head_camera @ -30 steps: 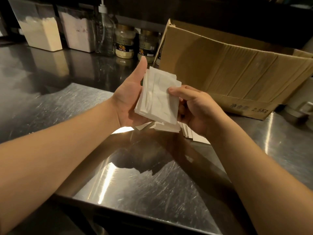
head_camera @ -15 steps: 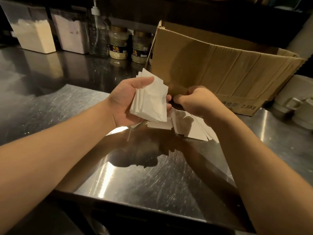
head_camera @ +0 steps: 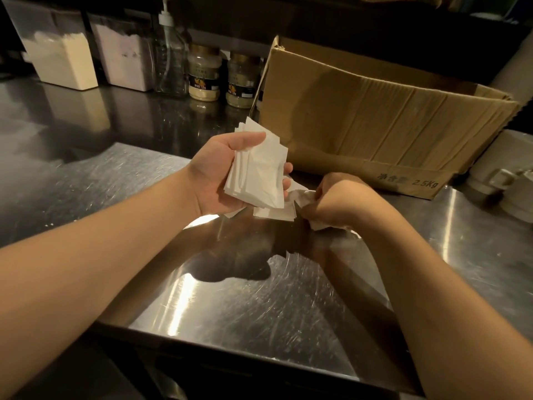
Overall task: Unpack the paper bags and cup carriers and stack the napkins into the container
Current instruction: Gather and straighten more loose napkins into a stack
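The left hand (head_camera: 227, 171) grips a fanned stack of white folded paper napkins (head_camera: 256, 171), thumb across the top, apparently as a collecting hand held up off the brushed steel desk (head_camera: 259, 298). The right hand (head_camera: 343, 200), fingers curled, pinches loose white napkins (head_camera: 277, 212) lying just beside it, probably to add them. No container shows; an open brown cardboard box (head_camera: 375, 122) stands behind.

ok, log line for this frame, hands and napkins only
left hand: holds napkin stack | right hand: grips loose napkins on steel counter | container: not visible
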Tool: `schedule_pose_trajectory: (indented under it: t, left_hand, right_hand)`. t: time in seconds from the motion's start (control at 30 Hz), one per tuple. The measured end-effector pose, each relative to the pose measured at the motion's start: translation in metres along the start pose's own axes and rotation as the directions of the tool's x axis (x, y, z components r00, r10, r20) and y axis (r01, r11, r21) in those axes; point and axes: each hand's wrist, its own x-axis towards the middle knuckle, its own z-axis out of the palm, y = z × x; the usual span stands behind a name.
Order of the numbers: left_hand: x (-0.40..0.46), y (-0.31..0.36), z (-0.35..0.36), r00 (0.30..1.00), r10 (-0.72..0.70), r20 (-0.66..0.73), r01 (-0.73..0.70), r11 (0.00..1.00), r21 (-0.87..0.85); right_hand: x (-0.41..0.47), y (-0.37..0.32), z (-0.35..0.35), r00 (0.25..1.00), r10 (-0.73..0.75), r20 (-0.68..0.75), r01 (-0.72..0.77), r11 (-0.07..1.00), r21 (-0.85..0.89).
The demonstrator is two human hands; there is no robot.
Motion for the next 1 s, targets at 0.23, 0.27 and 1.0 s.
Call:
schedule_pose_trajectory:
  t: [0.23, 0.27, 1.0]
  left_hand:
    - [0.002, -0.001, 0.000, 1.000, -0.007, -0.007, 0.007, 1.000, 0.012]
    - [0.002, -0.001, 0.000, 1.000, -0.010, -0.007, 0.010, 1.000, 0.011]
    - [0.003, -0.001, 0.000, 1.000, -0.019, -0.020, 0.018, 1.000, -0.012]
  right_hand:
    - [-0.001, 0.007, -0.004, 0.997, -0.051, -0.065, 0.051, 0.999, -0.012]
    - [-0.001, 0.007, -0.005, 0.997, -0.050, -0.058, 0.049, 0.999, -0.015]
    - [0.003, 0.009, 0.002, 0.981, -0.017, -0.193, -0.006, 0.993, -0.117]
